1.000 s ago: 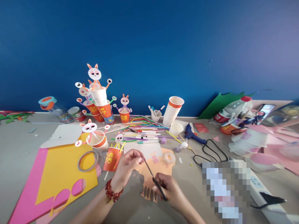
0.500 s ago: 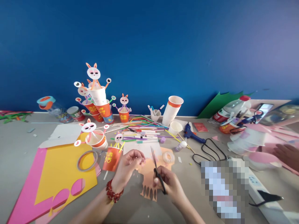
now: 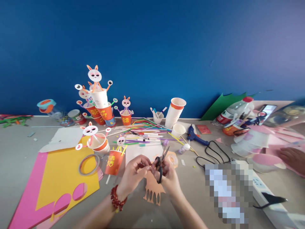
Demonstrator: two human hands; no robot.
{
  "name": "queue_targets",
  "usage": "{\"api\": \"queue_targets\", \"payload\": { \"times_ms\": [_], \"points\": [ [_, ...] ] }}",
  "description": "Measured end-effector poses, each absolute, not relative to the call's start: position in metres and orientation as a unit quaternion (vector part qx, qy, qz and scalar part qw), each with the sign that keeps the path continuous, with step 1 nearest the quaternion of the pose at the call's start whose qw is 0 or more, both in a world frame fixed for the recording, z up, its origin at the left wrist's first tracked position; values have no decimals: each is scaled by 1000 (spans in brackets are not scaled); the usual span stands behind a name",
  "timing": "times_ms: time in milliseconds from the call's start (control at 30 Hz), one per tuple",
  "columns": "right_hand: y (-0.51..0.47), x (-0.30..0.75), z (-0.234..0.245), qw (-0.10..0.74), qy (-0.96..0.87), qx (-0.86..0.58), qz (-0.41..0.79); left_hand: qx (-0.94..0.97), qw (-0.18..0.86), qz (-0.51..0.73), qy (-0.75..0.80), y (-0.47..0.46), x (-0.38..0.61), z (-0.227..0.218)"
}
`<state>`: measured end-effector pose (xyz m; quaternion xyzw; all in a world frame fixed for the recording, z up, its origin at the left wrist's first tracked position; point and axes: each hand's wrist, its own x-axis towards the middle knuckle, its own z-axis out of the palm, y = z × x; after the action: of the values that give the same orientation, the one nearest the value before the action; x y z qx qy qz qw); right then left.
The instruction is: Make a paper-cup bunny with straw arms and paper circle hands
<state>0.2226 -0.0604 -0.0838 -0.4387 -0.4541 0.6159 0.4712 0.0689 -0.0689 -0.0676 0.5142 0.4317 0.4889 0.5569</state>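
Black-handled scissors [image 3: 165,154] rest in my right hand [image 3: 168,178], blades pointing up and away. My left hand [image 3: 135,173] is closed in a pinch, its fingertips meeting those of my right hand; whatever small piece is between them is hidden. Below both hands lies cut orange paper [image 3: 152,187] with a row of leaf-shaped gaps along its near edge. A roll of clear tape [image 3: 172,160] sits on the paper beyond my right hand. To the left of my left hand, a red paper cup [image 3: 113,163] carries a small rabbit face [image 3: 121,140].
Yellow card [image 3: 64,171], pink card and a tape ring [image 3: 82,173] lie left. More rabbit cups [image 3: 99,97] stand behind. Several pens and coloured sticks [image 3: 145,133] cross the middle. Right are a glue gun [image 3: 197,137], its cable, a power strip [image 3: 264,194] and another person's hand [image 3: 292,159].
My right hand has moved up and in to meet my left fingertips. The scissors have turned in its grip, blades now leaning right. My left hand has shifted slightly right.
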Motion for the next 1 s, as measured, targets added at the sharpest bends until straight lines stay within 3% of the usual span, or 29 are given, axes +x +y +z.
{"api": "queue_targets", "payload": {
  "times_ms": [233, 467, 800, 1000],
  "points": [
    [-65, 217, -78, 534, -373, -428, 626, 506, 546, 524, 415, -78, 78, -71],
    [-68, 209, -74, 535, -386, -440, 609, 479, 534, 546, 433, -78, 83, -70],
    [-85, 236, -94, 344, -503, -390, 691, 388, 582, 575, 424, -73, 72, -71],
    [-93, 238, -105, 320, -505, -387, 702, 373, 602, 565, 424, -72, 74, -69]
  ]
}}
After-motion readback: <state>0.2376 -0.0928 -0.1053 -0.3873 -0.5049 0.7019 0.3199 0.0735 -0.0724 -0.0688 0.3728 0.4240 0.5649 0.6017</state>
